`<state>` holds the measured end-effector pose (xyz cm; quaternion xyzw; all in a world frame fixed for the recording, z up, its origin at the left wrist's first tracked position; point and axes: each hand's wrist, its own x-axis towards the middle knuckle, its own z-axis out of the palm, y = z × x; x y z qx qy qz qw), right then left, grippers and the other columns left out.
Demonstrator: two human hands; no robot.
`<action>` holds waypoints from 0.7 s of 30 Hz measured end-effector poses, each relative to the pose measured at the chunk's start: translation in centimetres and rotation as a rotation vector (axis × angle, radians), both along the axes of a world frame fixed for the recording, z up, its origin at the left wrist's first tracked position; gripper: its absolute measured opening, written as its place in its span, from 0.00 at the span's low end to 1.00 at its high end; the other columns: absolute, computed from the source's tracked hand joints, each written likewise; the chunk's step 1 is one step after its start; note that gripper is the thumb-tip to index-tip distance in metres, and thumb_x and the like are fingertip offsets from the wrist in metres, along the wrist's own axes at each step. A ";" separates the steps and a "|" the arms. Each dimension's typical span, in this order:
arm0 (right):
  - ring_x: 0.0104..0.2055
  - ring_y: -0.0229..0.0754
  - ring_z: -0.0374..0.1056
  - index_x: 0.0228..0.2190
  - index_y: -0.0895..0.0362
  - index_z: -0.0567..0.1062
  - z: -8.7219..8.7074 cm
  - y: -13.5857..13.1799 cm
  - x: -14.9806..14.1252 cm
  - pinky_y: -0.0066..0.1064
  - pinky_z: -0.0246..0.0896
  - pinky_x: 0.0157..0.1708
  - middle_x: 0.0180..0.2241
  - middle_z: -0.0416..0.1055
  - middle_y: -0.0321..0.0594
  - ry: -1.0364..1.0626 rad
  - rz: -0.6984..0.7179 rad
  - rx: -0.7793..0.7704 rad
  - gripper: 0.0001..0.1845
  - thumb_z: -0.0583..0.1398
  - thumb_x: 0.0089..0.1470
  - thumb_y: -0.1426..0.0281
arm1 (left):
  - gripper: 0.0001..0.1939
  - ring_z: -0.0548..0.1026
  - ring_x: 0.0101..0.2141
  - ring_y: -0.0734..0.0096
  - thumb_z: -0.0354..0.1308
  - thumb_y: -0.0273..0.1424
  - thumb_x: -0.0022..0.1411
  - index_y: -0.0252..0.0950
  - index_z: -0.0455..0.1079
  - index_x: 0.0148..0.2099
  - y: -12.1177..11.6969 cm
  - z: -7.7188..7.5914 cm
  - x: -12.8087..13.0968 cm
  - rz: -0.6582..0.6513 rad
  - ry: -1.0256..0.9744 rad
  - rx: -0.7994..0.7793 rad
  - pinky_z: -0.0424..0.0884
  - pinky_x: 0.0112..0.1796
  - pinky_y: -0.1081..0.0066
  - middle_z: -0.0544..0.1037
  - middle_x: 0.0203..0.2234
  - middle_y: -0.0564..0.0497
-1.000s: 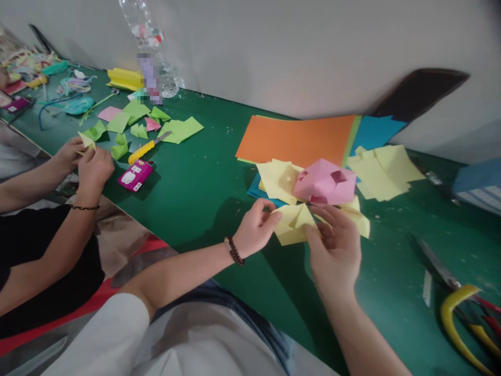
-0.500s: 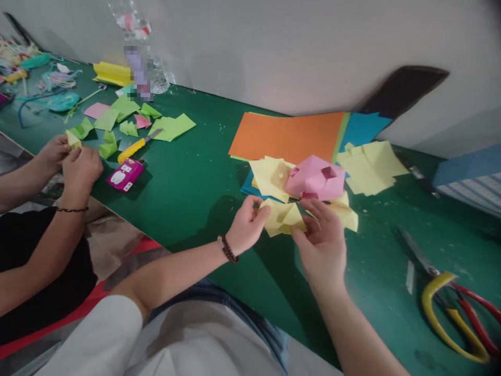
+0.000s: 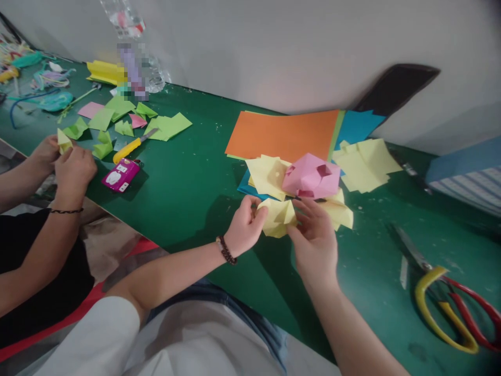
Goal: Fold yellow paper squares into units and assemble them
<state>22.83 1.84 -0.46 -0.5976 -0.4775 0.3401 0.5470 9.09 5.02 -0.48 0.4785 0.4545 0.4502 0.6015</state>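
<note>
My left hand and my right hand pinch a folded pale-yellow paper piece between them, just above the green table. The left fingers close on its left edge, the right fingers on its right side. Right behind it lies a folded pink paper form on loose yellow sheets. More yellow squares lie to the right.
Orange paper and blue paper lie by the wall. Scissors with yellow and red handles rest at right. At left, another person's hands hold a small yellow piece, near green scraps, a yellow knife and a pink packet.
The view has shifted, so everything sits lower left in the frame. My hands have drawn closer together and folded the yellow piece smaller. The other person's hands keep working their piece.
</note>
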 end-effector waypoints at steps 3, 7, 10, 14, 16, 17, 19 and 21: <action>0.45 0.41 0.70 0.50 0.49 0.68 0.2 0.2 0.3 0.38 0.69 0.43 0.50 0.70 0.43 -0.006 -0.053 -0.005 0.25 0.64 0.49 0.70 | 0.18 0.62 0.21 0.76 0.54 0.47 0.63 0.39 0.57 0.37 -0.1 0.0 0.0 -0.013 0.014 0.005 0.59 0.24 0.75 0.61 0.20 0.58; 0.41 0.40 0.71 0.48 0.49 0.70 0.9 0.1 0.3 0.36 0.70 0.40 0.49 0.71 0.41 -0.066 -0.110 0.013 0.21 0.64 0.51 0.67 | 0.15 0.61 0.20 0.77 0.54 0.44 0.64 0.39 0.57 0.37 -0.1 0.1 0.0 -0.028 0.024 -0.027 0.58 0.23 0.75 0.59 0.19 0.59; 0.45 0.41 0.70 0.50 0.49 0.68 1.1 -0.2 0.1 0.39 0.68 0.46 0.50 0.69 0.42 -0.077 -0.039 0.064 0.22 0.63 0.52 0.67 | 0.14 0.59 0.20 0.78 0.54 0.42 0.65 0.38 0.57 0.37 0.0 0.3 0.0 -0.014 0.013 -0.044 0.56 0.22 0.75 0.58 0.19 0.60; 0.52 0.43 0.66 0.53 0.47 0.65 0.6 -0.3 -0.2 0.41 0.66 0.50 0.55 0.65 0.43 -0.038 0.089 0.032 0.28 0.62 0.51 0.69 | 0.12 0.55 0.18 0.80 0.57 0.35 0.62 0.38 0.56 0.34 0.1 0.4 0.0 0.050 0.045 0.020 0.53 0.21 0.76 0.56 0.18 0.62; 0.50 0.42 0.68 0.54 0.47 0.65 0.3 -0.3 -0.2 0.40 0.67 0.48 0.56 0.65 0.43 -0.019 0.087 0.003 0.29 0.61 0.50 0.72 | 0.12 0.57 0.18 0.81 0.58 0.30 0.59 0.38 0.55 0.34 0.2 0.4 0.0 0.075 0.015 0.006 0.54 0.21 0.76 0.58 0.18 0.62; 0.48 0.42 0.68 0.54 0.47 0.65 0.2 -0.2 -0.1 0.39 0.68 0.46 0.55 0.65 0.43 -0.012 0.081 -0.005 0.29 0.61 0.49 0.72 | 0.12 0.59 0.19 0.81 0.59 0.28 0.57 0.38 0.55 0.34 0.2 0.4 0.1 0.088 0.004 -0.014 0.56 0.22 0.77 0.60 0.19 0.61; 0.46 0.40 0.69 0.53 0.47 0.66 0.3 -0.2 -0.1 0.37 0.69 0.44 0.55 0.65 0.43 -0.001 0.064 -0.012 0.29 0.61 0.49 0.73 | 0.15 0.64 0.21 0.80 0.61 0.24 0.52 0.38 0.55 0.34 0.3 0.5 0.1 0.103 0.008 -0.054 0.60 0.24 0.77 0.65 0.21 0.61; 0.45 0.40 0.70 0.52 0.46 0.67 0.6 -0.2 -0.1 0.36 0.70 0.41 0.54 0.66 0.42 0.022 0.063 -0.016 0.26 0.62 0.50 0.71 | 0.18 0.69 0.24 0.77 0.63 0.22 0.47 0.38 0.57 0.36 0.4 0.6 0.1 0.097 0.017 -0.079 0.63 0.26 0.77 0.69 0.24 0.59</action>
